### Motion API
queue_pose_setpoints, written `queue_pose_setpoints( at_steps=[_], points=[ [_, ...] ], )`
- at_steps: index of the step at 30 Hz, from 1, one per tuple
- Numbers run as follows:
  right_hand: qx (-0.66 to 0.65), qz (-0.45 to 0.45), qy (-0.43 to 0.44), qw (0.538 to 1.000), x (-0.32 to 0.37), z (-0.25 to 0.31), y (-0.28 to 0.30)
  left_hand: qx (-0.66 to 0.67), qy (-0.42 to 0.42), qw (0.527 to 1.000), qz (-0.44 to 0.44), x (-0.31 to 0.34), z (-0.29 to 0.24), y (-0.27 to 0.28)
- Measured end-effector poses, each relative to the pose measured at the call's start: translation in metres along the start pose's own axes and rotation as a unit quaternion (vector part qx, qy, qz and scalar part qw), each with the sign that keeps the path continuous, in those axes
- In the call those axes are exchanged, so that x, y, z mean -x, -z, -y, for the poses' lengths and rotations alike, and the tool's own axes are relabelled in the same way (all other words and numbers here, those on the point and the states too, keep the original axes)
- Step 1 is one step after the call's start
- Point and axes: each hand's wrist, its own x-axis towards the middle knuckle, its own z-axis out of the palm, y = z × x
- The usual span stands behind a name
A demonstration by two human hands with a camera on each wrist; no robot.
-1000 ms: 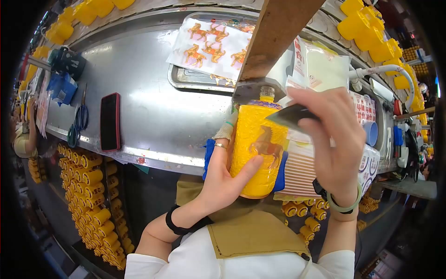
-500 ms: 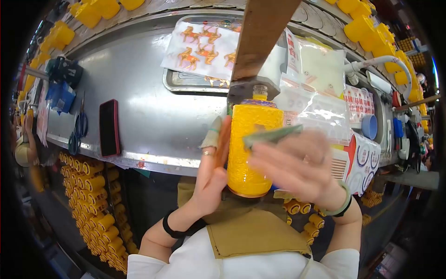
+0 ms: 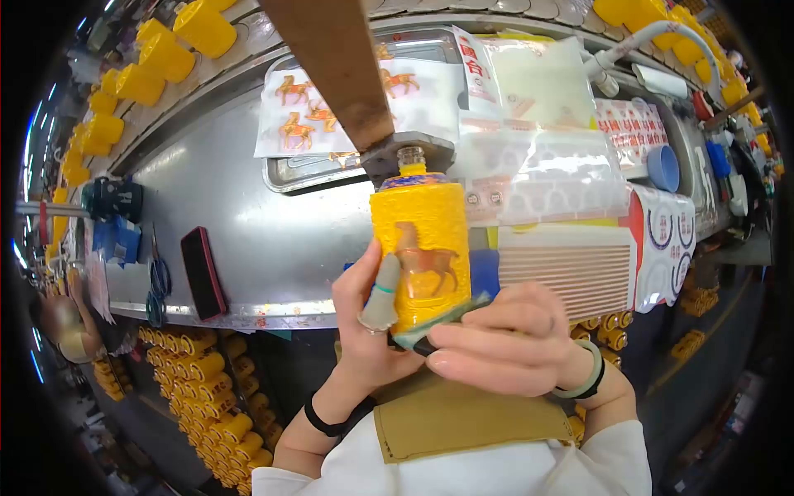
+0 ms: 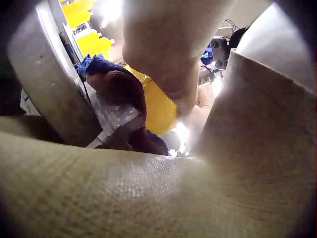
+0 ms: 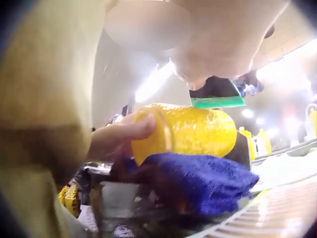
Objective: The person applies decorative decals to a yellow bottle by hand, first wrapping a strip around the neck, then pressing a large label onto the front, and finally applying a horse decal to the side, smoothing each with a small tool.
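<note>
A yellow textured bottle (image 3: 426,215) with a brown-gold horse picture (image 3: 428,263) on its side lies with its clear neck against a dark holder (image 3: 442,150) on a wooden beam. The left hand (image 3: 368,331) grips the bottle's left side and lower end, a pale cover on one finger. Pinched in the right hand (image 3: 509,341) is a green-edged scraper (image 3: 438,324), its edge at the bottle's lower part. In the right wrist view, the bottle (image 5: 193,131) rests over a blue cloth (image 5: 203,181), with the scraper's green edge (image 5: 218,102) above it.
Left on the metal table (image 3: 227,182) are a phone (image 3: 203,273), scissors (image 3: 157,285) and a tray (image 3: 289,175) bearing horse sheets (image 3: 277,124). Plastic-covered sheets (image 3: 546,165) and a blue cup (image 3: 663,169) lie to the right. Yellow bottles line the back.
The left hand has shifted from beside the bottle to around its lower left side. The scraper has moved down to the bottle's lower end, and the horse picture is uncovered again.
</note>
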Motion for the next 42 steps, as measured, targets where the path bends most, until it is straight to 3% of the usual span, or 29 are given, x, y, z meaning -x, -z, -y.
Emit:
queue_pose_setpoints(
  at_steps=[1, 3, 4, 5, 7, 8, 10, 13, 17, 21, 23, 30, 33, 35, 42],
  points=[
    [-0.038, 0.001, -0.040, 0.998, 0.000, -0.001, 0.007, 0.057, 0.031, 0.998, -0.006, 0.002, 0.001, 0.000],
    [-0.036, -0.150, -0.205, 0.966, 0.001, -0.012, -0.005, 0.051, -0.007, 0.999, 0.005, -0.011, -0.012, 0.007],
    [-0.087, -0.162, -0.321, 0.929, -0.005, -0.014, 0.000, 0.095, 0.007, 0.995, 0.012, -0.012, -0.013, 0.007],
    [-0.121, -0.181, -0.370, 0.903, -0.009, -0.020, 0.004, 0.138, 0.022, 0.990, 0.018, -0.013, -0.013, 0.007],
    [-0.324, -0.211, -0.481, 0.787, -0.017, -0.020, 0.003, 0.114, 0.019, 0.993, 0.022, -0.014, -0.015, 0.010],
    [-0.326, -0.212, -0.481, 0.786, -0.017, -0.023, 0.000, 0.092, 0.015, 0.995, 0.027, -0.014, -0.015, 0.011],
    [-0.316, -0.106, -0.453, 0.827, -0.013, -0.028, -0.013, 0.074, 0.019, 0.997, 0.032, -0.011, -0.014, 0.012],
    [-0.315, -0.080, -0.484, 0.813, -0.015, -0.030, -0.036, 0.037, 0.012, 0.999, 0.037, -0.012, -0.017, 0.014],
    [-0.295, -0.112, -0.476, 0.821, -0.015, -0.035, -0.049, 0.037, 0.005, 0.999, 0.029, -0.013, -0.017, 0.014],
    [-0.288, -0.087, -0.475, 0.827, -0.022, -0.029, -0.043, 0.045, 0.007, 0.999, 0.009, -0.009, -0.012, 0.011],
    [-0.211, -0.077, -0.440, 0.870, -0.024, -0.027, -0.044, 0.042, 0.010, 0.999, 0.007, -0.008, -0.011, 0.011],
    [-0.224, -0.080, -0.434, 0.869, -0.021, -0.030, -0.045, -0.005, -0.008, 1.000, 0.020, -0.011, -0.014, 0.014],
    [-0.288, -0.083, -0.464, 0.833, -0.020, -0.032, -0.042, -0.021, -0.014, 0.999, 0.020, -0.012, -0.015, 0.015],
    [-0.357, -0.098, -0.499, 0.783, -0.017, -0.036, -0.039, -0.005, 0.009, 1.000, 0.027, -0.014, -0.019, 0.017],
    [-0.312, -0.105, -0.470, 0.819, -0.007, -0.032, -0.048, -0.036, -0.009, 0.999, 0.027, -0.016, -0.026, 0.018]
  ],
)
